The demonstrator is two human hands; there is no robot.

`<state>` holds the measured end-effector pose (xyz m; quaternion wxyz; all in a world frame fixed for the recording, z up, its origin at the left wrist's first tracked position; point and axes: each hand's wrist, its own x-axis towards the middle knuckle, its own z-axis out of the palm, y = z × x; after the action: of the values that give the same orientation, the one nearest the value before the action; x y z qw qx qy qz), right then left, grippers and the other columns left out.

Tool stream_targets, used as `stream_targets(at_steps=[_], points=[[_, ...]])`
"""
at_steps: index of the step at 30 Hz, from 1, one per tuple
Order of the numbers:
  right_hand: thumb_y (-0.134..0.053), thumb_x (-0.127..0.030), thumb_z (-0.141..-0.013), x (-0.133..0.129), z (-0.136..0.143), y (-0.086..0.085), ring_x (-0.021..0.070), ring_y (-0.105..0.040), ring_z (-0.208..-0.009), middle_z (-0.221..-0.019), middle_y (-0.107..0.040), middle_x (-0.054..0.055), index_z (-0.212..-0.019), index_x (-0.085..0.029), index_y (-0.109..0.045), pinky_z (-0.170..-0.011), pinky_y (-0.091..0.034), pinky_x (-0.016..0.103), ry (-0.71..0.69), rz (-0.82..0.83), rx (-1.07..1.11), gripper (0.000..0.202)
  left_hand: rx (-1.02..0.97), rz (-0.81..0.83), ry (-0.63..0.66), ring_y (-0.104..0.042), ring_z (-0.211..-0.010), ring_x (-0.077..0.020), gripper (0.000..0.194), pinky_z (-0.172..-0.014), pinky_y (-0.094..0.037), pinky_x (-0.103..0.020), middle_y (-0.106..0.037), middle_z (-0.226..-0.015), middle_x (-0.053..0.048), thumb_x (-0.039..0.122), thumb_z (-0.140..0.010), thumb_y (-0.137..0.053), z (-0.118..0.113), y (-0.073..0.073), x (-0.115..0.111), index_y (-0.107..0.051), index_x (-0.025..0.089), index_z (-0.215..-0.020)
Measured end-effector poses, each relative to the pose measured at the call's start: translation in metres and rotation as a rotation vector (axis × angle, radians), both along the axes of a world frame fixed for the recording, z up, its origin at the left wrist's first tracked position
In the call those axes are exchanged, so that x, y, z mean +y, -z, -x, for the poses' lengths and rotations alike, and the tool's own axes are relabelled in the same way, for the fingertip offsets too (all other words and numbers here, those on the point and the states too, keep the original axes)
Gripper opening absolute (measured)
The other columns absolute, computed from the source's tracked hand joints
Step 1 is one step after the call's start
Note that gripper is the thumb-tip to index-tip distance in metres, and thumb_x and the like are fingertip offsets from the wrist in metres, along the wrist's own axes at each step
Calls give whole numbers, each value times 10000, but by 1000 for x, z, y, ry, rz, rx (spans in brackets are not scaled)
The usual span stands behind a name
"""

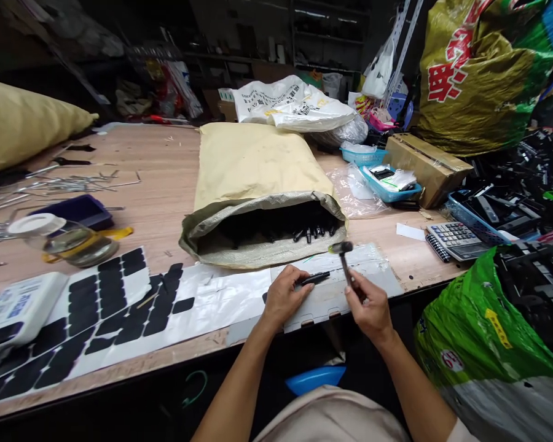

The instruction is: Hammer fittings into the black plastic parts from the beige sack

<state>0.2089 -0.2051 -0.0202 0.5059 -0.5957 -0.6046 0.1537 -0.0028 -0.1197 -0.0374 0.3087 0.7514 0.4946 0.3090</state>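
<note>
My left hand [286, 294] is closed on a small black part [317, 278], which points to the right over a grey board [373, 264] at the table's front edge. A small hammer [345, 261] is in my right hand [369, 305], its head raised above and to the right of the black part. The hammer head has one yellowish end and one dark end. Just behind both hands lies a large tan sack [258, 162], its mouth facing me, with several black pieces [309, 234] inside.
Sheets of black stickers [83, 307], a lidded jar [80, 242] and metal rods [74, 184] lie left. A calculator [456, 239], blue baskets [391, 193] and a cardboard box [424, 166] are right. A green bag [465, 325] of black parts stands beside my right arm.
</note>
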Motion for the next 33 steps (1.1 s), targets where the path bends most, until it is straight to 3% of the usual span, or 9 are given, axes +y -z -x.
stream_targets(at_steps=[4, 14, 22, 26, 29, 31, 33], points=[[-550, -209, -910, -20, 16, 0, 266, -751, -1003, -1128, -769, 105, -1304, -205, -685, -894, -615, 370, -123, -9, -189, 416, -36, 23, -7, -617, -816, -175, 146, -730, -489, -301, -641, -910, -16, 265, -797, -680, -1, 2, 1, -716, 222, -931], [-520, -146, -906, -26, 23, 5, 261, -760, -861, -977, -778, 113, -1373, -190, -629, -761, -623, 340, -170, -5, -452, 482, -65, 30, -23, -586, -759, -159, 42, -687, -459, -283, -603, -816, 3, 219, -774, -666, -3, -9, -1, -687, 217, -810], [-520, -166, -915, -26, 19, 8, 266, -760, -933, -1097, -769, 118, -1382, -206, -626, -861, -620, 368, -79, -35, -365, 481, -55, 1, -12, -595, -782, -164, 29, -706, -454, -291, -619, -840, 1, 232, -789, -671, -2, -2, 1, -675, 210, -807], [-540, -180, -892, -24, 14, 13, 273, -756, -982, -1121, -772, 108, -1311, -205, -683, -877, -614, 365, -107, 23, -326, 443, -50, 5, -9, -591, -781, -166, 36, -702, -450, -290, -620, -832, 1, 239, -787, -670, -2, -2, 1, -670, 209, -807], [-570, -236, -892, -14, 8, 7, 272, -745, -1002, -1127, -770, 103, -1260, -201, -715, -902, -595, 370, -86, 77, -193, 397, -39, 15, -11, -592, -781, -170, 40, -696, -443, -292, -624, -835, -2, 244, -789, -674, -3, -4, 0, -665, 208, -804], [-598, -287, -890, 0, -1, 0, 242, -745, -887, -1038, -779, 93, -1245, -178, -721, -812, -602, 339, -58, 131, -44, 391, -27, 15, -13, -594, -785, -173, 44, -697, -443, -294, -630, -847, -4, 245, -794, -676, -2, -4, 0, -662, 208, -814], [-620, -339, -873, 20, -14, -5, 188, -686, -678, -824, -750, 44, -1223, -157, -725, -647, -569, 287, 4, 170, 121, 408, -10, 6, -1, -594, -805, -179, 53, -702, -441, -297, -634, -866, -9, 251, -809, -668, -2, -5, -1, -663, 210, -843]])
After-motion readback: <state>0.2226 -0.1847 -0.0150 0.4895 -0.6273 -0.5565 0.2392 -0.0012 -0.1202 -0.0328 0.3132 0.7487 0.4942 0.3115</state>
